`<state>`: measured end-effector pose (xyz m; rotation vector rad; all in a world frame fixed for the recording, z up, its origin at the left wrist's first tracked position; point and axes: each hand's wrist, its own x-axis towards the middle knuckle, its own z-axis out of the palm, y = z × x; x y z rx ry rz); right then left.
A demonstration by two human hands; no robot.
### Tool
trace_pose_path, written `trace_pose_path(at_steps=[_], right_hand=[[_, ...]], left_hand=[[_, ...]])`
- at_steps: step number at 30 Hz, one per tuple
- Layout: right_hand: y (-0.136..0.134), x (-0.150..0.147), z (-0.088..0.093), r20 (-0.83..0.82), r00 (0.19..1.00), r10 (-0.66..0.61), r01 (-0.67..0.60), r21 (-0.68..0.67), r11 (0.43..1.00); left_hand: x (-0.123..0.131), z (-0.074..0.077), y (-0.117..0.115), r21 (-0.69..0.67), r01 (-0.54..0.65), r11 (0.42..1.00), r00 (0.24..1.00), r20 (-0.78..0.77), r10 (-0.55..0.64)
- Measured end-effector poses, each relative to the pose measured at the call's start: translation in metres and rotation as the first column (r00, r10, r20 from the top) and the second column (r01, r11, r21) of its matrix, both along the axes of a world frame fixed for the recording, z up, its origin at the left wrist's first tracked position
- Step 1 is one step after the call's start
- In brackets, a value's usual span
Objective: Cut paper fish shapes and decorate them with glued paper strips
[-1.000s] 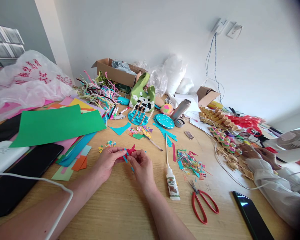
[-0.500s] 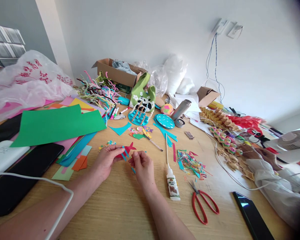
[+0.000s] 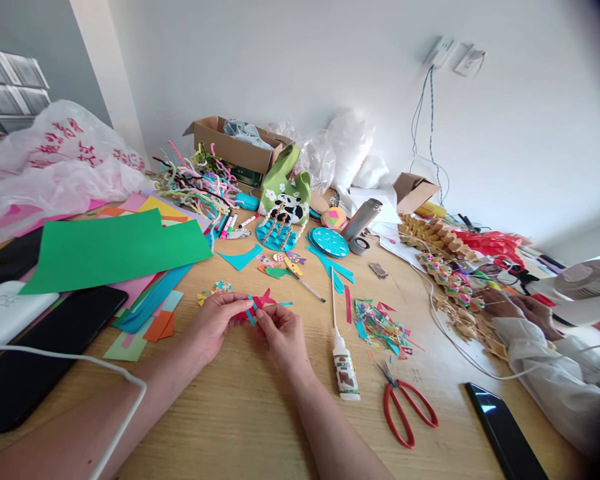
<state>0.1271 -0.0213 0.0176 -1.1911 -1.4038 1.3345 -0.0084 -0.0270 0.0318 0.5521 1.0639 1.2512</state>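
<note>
Red paper pc (image 3: 265, 300) part-hidden by L hand (image 3: 214, 327), R-side phone (image 3: 503, 427) cut off @ btm.

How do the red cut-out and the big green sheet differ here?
Size: the red cut-out is small; the green sheet is far larger.
Pose: the red cut-out is held in the left grip, with the right grip at it; the green sheet lies on a pile of coloured paper.
Surface: the red cut-out has blue across it; the green sheet looks plain.
Both look thin and flat.
</note>
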Motion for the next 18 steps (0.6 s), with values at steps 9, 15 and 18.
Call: trace_pose_path(at_steps=[9,15,18], right_hand=[[-0.0008,0.0005,0.0039,-0.039,0.999,-0.037,0.036,-0.022,0.999],[0.0,0.0014,0.0022,-0.037,0.999,-0.025,0.025,-0.011,1.0],[0.0,0.0012,0.0019,-0.02,1.0,-0.019,0.019,-0.002,1.0]], left_hand=[[-0.0027,-0.0031,0.0001,0.011,0.052,0.999,0.997,0.065,-0.052],[-0.0035,-0.0048,0.0,0.008,0.075,0.997,0.995,0.065,-0.076],[-0.0033,-0.0046,0.0003,0.016,0.082,0.997,0.996,0.042,-0.082]])
